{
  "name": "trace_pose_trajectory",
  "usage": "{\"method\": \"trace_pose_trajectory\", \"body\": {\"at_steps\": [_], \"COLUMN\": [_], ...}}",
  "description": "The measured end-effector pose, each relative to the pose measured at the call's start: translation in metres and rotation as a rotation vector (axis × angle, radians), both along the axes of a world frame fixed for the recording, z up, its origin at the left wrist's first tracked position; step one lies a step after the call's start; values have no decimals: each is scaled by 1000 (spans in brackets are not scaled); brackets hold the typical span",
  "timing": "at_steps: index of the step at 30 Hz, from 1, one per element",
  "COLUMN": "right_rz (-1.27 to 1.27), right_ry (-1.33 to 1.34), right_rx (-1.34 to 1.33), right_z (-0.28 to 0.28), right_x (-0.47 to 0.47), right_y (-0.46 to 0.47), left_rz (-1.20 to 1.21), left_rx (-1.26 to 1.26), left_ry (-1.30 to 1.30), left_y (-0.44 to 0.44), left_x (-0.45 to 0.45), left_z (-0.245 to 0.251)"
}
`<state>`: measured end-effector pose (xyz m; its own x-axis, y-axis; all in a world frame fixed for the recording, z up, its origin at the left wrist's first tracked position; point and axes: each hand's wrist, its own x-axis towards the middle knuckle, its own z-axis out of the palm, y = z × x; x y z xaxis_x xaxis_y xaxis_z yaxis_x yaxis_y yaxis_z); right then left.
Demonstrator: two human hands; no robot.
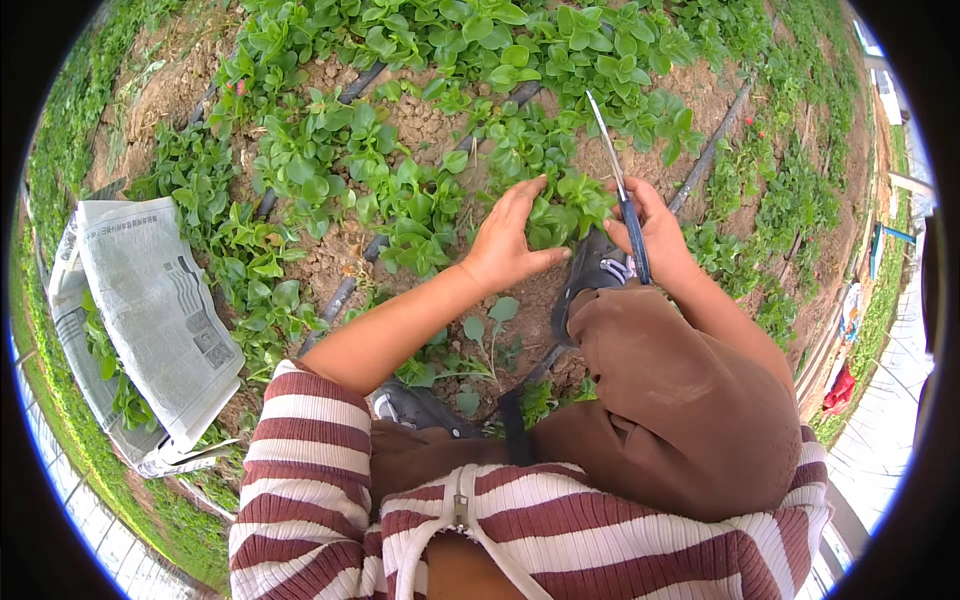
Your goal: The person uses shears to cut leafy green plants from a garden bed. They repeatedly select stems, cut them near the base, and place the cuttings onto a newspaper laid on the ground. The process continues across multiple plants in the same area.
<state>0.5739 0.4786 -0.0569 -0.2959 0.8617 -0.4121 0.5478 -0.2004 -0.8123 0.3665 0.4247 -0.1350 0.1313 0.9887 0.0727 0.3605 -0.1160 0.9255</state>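
Note:
My right hand [654,229] grips dark-handled scissors [631,217], their slim metal blade pointing away from me over the foliage. A leafy green sprig [576,201] stands between my two hands; my right fingertips are beside its leaves, and whether they pinch it I cannot tell. On the other side of it, my left hand [511,238] is spread, thumb apart from the fingers, with nothing in its palm. Part of the left fingers is over the leaves.
Low green plants [420,202] grow in rows on dry soil [420,120], with dark irrigation pipes [705,161] between them. Folded newspaper [161,300] lies at left, cut greens [131,397] inside it. A dark shoe [585,281] is close below my right hand.

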Motion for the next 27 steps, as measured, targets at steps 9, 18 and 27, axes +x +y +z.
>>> {"method": "trace_pose_trajectory", "body": {"at_steps": [9,18,27], "right_rz": [122,38,351], "right_ry": [-285,-411,-739], "right_rx": [-49,-576,-12], "right_z": [-8,-40,-63], "right_x": [-13,0,-5], "right_y": [25,60,78], "left_rz": [-163,-256,-295], "left_rx": [-172,-168,-173], "left_ry": [-154,-25,-5], "left_y": [-5,-24,-32], "left_x": [6,-19,-22], "left_z": [-2,-11,-15]}}
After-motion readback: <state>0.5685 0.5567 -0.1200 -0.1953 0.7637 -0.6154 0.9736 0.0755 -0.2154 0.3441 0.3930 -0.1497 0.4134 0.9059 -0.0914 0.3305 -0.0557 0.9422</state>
